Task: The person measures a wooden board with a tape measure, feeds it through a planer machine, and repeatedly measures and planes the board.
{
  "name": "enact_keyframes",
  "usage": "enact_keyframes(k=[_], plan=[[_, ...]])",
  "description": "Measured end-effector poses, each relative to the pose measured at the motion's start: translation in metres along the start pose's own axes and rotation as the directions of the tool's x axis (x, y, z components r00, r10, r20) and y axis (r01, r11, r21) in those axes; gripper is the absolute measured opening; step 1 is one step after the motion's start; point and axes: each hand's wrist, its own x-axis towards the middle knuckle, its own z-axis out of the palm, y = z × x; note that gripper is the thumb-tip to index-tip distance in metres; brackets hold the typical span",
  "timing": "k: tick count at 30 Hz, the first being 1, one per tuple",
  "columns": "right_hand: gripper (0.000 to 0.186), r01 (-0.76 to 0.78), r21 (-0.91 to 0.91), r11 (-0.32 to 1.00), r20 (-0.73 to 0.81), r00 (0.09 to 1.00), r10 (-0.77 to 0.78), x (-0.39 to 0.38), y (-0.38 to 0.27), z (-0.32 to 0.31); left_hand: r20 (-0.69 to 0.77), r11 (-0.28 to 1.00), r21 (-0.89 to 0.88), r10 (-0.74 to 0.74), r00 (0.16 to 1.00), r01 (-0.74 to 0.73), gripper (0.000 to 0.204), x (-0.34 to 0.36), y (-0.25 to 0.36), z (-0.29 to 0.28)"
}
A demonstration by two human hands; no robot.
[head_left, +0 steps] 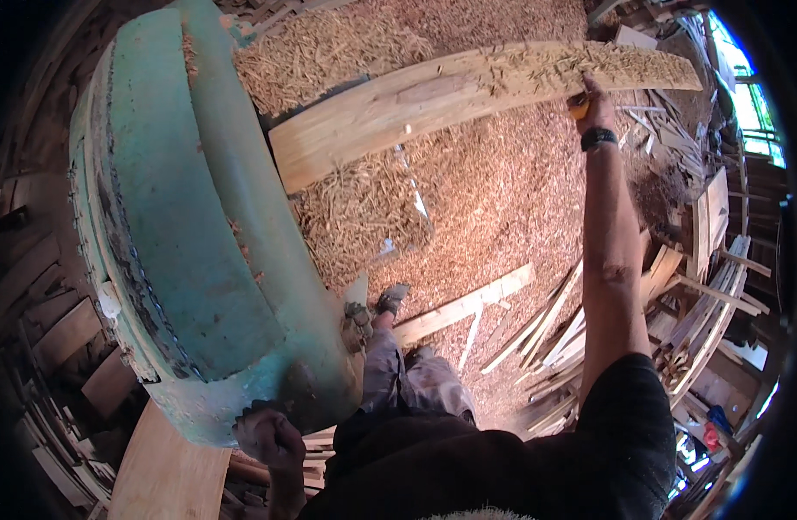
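My right arm reaches up the right side, and my right hand [596, 111] is closed at the lower edge of a long pale board [372, 121], with a small yellow object at its fingers. The board's upper face carries shavings toward its right end; its left end meets a large green machine [156, 173] with worn paint and shavings in its grooves. At the bottom, my left hand [268, 433] has curled fingers against the machine's lower part; what they grip, if anything, is hidden.
Shavings [494, 199] cover the ground around my feet [390, 303]. A loose plank [502, 286] lies ahead of them. Stacked boards [710, 329] line the right, more timber [60, 338] fills the left, and a wide board [164, 468] is below the machine. A bright opening [749, 104] is at upper right.
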Motion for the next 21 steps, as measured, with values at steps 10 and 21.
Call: enact_keyframes(k=[10, 21], plan=[[0.016, -0.251, -0.634, 0.731, -0.396, 0.918, -0.029, 0.004, -0.116, -0.139, -0.081, 1.000, -0.010, 0.000, 0.997, 0.000, 0.015, -0.008, -0.003, 0.006], [0.035, -0.174, -0.242, 0.954, -0.372, 0.925, 0.074, -0.150, -0.051, -0.298, -0.173, 0.994, -0.100, 0.019, 0.985, -0.037, 0.024, 0.001, 0.016, 0.014]])
